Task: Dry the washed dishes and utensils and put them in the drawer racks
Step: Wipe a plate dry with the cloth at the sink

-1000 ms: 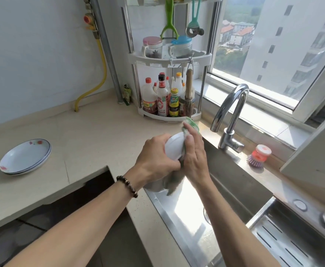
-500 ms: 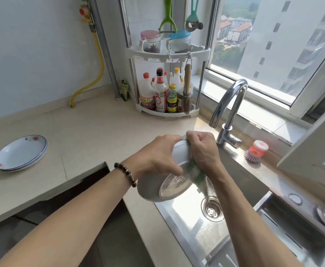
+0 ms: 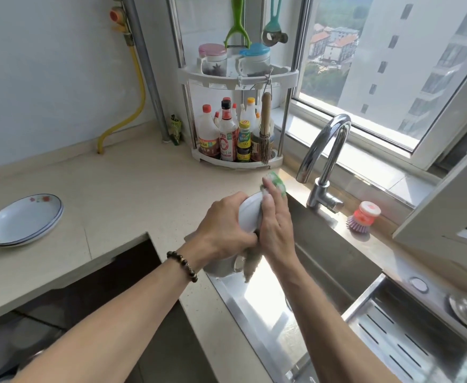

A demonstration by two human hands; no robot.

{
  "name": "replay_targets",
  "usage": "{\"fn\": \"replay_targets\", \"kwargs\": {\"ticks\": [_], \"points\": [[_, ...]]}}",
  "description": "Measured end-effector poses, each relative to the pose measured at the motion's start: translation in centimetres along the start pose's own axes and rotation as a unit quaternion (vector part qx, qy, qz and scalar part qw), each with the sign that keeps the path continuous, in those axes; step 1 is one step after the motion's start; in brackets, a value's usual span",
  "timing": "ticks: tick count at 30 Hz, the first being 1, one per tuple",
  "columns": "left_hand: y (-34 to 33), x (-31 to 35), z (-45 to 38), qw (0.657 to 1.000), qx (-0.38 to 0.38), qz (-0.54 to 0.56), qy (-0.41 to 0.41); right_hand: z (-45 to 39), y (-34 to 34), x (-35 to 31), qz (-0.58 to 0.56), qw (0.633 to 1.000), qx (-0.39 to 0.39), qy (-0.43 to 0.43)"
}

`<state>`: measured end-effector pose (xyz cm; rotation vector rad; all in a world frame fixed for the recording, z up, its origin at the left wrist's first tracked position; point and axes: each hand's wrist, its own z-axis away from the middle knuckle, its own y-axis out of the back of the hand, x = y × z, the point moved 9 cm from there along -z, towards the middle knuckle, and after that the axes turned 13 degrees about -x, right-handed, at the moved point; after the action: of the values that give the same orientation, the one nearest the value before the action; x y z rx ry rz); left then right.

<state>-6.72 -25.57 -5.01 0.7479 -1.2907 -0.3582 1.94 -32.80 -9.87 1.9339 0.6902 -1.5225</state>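
Gripping the bowl tipped more upright than before, left hand; right hand flat, pressing cloth.

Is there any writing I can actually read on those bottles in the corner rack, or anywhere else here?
None can be read.
Red-capped sauce bottles' labels: printed characters, too blurred.
Yellow-capped dark bottle's label: too small.
Green packet by the pipe: markings blurred.

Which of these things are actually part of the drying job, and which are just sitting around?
Part of the job:
left hand gripping the white bowl
right hand pressing the cloth on it
stacked plates on the counter

Just lying about:
sauce bottles
faucet
scrub brush
green peeler
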Motion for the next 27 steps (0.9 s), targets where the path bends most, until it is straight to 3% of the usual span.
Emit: {"fn": "replay_targets", "kwargs": {"ticks": [5,10,16,18,21,24,27], "points": [[0.4,0.0,0.8,0.999,0.005,0.037,-0.039,-0.4,2.8,2.8,-0.151,0.979,0.048,-0.129],[0.7,0.4,0.7,0.999,0.022,0.039,-0.029,-0.2,1.5,0.9,-0.023,0.998,0.046,-0.047],[1.2,1.5,1.6,0.994,0.000,0.085,-0.073,0.6,4.5,2.8,-0.190,0.963,0.095,-0.168],[1.3,1.0,1.9,0.994,-0.006,0.090,-0.069,0.4,4.9,2.0,-0.143,0.973,0.071,-0.165],[0.9,0.4,1.7,0.992,-0.071,0.097,-0.030,-1.0,4.9,-0.1,-0.019,0.995,0.017,-0.093],[-0.2,0.6,0.2,0.989,-0.146,-0.011,0.024,-2.4,2.5,-2.4,0.117,0.990,-0.081,-0.014],[-0.1,0.6,-0.8,0.992,-0.113,-0.031,0.036,-2.4,1.0,-3.9,0.140,0.987,-0.073,0.030]]}}
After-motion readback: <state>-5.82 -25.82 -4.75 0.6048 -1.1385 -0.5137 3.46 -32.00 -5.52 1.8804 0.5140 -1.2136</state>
